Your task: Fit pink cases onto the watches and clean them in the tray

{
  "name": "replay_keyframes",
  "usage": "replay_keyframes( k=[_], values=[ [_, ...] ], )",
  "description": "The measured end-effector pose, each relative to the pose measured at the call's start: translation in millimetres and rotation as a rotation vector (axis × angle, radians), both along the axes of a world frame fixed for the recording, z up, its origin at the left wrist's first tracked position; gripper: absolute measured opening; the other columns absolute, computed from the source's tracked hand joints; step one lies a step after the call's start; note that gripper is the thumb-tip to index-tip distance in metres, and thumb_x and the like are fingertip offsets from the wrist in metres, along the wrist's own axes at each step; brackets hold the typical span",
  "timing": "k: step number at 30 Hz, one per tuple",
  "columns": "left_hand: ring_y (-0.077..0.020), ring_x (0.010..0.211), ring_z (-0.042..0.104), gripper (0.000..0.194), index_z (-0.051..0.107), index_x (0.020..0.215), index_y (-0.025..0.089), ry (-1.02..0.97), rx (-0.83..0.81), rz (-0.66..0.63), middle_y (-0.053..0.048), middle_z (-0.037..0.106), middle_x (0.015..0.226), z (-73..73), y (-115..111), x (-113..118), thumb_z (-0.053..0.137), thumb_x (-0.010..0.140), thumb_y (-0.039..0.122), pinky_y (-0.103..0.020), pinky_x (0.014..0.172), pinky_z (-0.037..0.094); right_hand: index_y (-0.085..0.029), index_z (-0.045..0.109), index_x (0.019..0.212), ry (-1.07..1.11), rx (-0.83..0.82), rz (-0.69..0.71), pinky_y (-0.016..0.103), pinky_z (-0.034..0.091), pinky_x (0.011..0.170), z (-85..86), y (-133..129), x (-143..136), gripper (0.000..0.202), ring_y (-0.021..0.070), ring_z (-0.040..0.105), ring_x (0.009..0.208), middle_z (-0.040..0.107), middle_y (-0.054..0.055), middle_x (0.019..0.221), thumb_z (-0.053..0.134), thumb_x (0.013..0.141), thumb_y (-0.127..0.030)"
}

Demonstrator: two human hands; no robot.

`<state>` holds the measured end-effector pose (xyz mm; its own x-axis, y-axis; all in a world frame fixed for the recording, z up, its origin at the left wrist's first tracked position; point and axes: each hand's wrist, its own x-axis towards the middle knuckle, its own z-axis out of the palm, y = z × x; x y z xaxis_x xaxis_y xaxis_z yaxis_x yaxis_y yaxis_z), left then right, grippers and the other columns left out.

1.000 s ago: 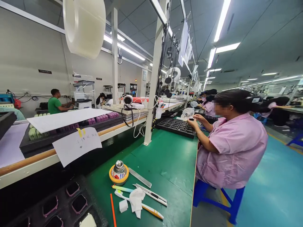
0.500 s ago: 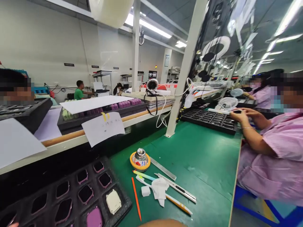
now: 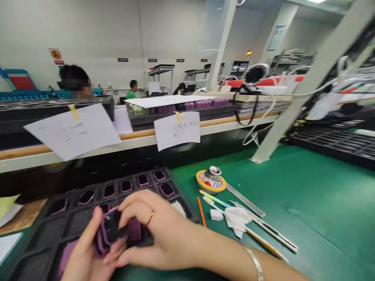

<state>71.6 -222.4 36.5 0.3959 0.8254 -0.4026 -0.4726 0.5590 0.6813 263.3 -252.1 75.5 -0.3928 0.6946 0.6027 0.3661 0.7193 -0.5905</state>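
Low over a black foam tray (image 3: 77, 220), my left hand (image 3: 86, 253) grips a purple-framed smartwatch (image 3: 113, 226) with a dark screen. A second purple edge shows behind that watch, so there may be more than one in the grip. My right hand (image 3: 168, 230), with a red band on a finger, is closed at the watch's right side, fingers bent over its edge. Purple-framed watches (image 3: 126, 185) lie in several pockets of the tray, and other pockets are bare. A cream case (image 3: 179, 208) sits partly hidden behind my right hand.
On the green table lie a yellow-rimmed dispenser (image 3: 211, 181), an orange stick (image 3: 202, 210), a metal ruler (image 3: 246, 200), a cutter knife (image 3: 269, 231), a toothbrush and crumpled tissue (image 3: 237, 220). A slanted post (image 3: 290, 101) and a paper-hung shelf (image 3: 140, 138) stand behind.
My view has swung left and down toward the tray. Both hands have come into view together over it, holding the purple smartwatch. The co-worker on the right is out of view.
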Motion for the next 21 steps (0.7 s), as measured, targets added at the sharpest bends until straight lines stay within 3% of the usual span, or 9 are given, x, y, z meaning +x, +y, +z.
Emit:
replay_keyframes(
  k=[2, 4, 6, 10, 15, 21],
  values=[
    [-0.0053, 0.035, 0.037, 0.035, 0.068, 0.073, 0.013, -0.086, -0.092, 0.0, -0.001, 0.061, 0.055, 9.4, -7, 22, 0.072, 0.085, 0.046, -0.019, 0.036, 0.04, -0.02, 0.057, 0.104, -0.028, -0.042, -0.043, 0.033, 0.046, 0.105, -0.4, 3, 10, 0.048, 0.02, 0.058, 0.123, 0.062, 0.011, 0.126, 0.088, 0.071, -0.037],
    [-0.0037, 0.033, 0.034, 0.039, 0.07, 0.074, 0.01, -0.144, -0.165, 0.023, -0.002, 0.059, 0.053, 16.9, -11, 40, 0.058, 0.095, 0.04, -0.015, 0.032, 0.03, -0.022, 0.057, 0.1, -0.052, -0.115, -0.037, 0.036, 0.046, 0.105, -3.6, 6, 15, 0.048, 0.0205, 0.059, 0.12, 0.064, 0.007, 0.12, 0.091, 0.067, -0.029],
    [-0.0032, 0.033, 0.036, 0.046, 0.068, 0.068, 0.008, -0.182, -0.209, 0.031, -0.002, 0.057, 0.052, 20.8, -11, 49, 0.053, 0.098, 0.041, -0.013, 0.033, 0.029, -0.024, 0.057, 0.094, -0.047, -0.163, -0.026, 0.035, 0.047, 0.102, -6.1, 7, 17, 0.043, 0.0199, 0.063, 0.115, 0.067, 0.004, 0.115, 0.091, 0.066, -0.018],
    [-0.0025, 0.036, 0.042, 0.046, 0.069, 0.071, 0.006, -0.22, -0.227, -0.023, -0.005, 0.062, 0.061, 17.5, -10, 45, 0.056, 0.097, 0.042, -0.012, 0.035, 0.029, -0.023, 0.061, 0.084, 0.02, -0.193, -0.022, 0.028, 0.051, 0.092, -6.3, 7, 16, 0.032, 0.0164, 0.066, 0.104, 0.068, 0.002, 0.116, 0.088, 0.07, -0.016],
    [-0.0029, 0.041, 0.049, 0.04, 0.07, 0.075, 0.006, -0.265, -0.186, -0.088, -0.005, 0.064, 0.067, 7.8, -5, 33, 0.074, 0.084, 0.045, -0.01, 0.036, 0.029, -0.023, 0.063, 0.08, 0.045, -0.192, -0.053, 0.027, 0.053, 0.089, -5.1, 7, 9, 0.029, 0.0159, 0.067, 0.1, 0.071, 0.001, 0.113, 0.085, 0.069, -0.007],
    [-0.0022, 0.043, 0.048, 0.045, 0.072, 0.078, 0.003, -0.256, -0.117, -0.168, -0.004, 0.062, 0.062, 7.4, -4, 33, 0.069, 0.088, 0.047, -0.01, 0.041, 0.033, -0.022, 0.066, 0.075, 0.097, -0.187, -0.065, 0.028, 0.056, 0.082, -4.5, 8, 7, 0.015, 0.0173, 0.071, 0.094, 0.072, 0.004, 0.109, 0.075, 0.078, -0.01]
  ],
)
